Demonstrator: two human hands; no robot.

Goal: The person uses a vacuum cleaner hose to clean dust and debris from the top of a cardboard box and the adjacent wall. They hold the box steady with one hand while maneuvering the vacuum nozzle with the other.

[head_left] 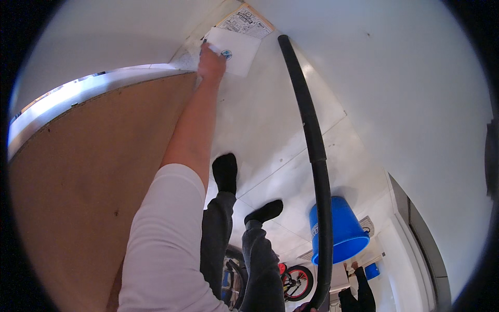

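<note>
My left hand (212, 63) reaches far forward, its fingers closed on the left edge of a flat white sheet or board (240, 52) with a round blue emblem. The sheet partly covers a printed, cream-edged panel (246, 23) in the corner. A long black vacuum cleaner tube (310, 122) runs up from the lower edge, its far end close to the white surface on the right. Only a little of my right hand (305, 307) shows at the lower edge, closed round the tube's near end.
A brown board (104, 171) stands along my left. My socked feet are on pale floor tiles (273, 182). A blue bucket (340, 229) lies behind the tube. Further off are a small red-and-black wheel (298, 283) and another person's dark-trousered legs (361, 294). A white wall (405, 93) rises on the right.
</note>
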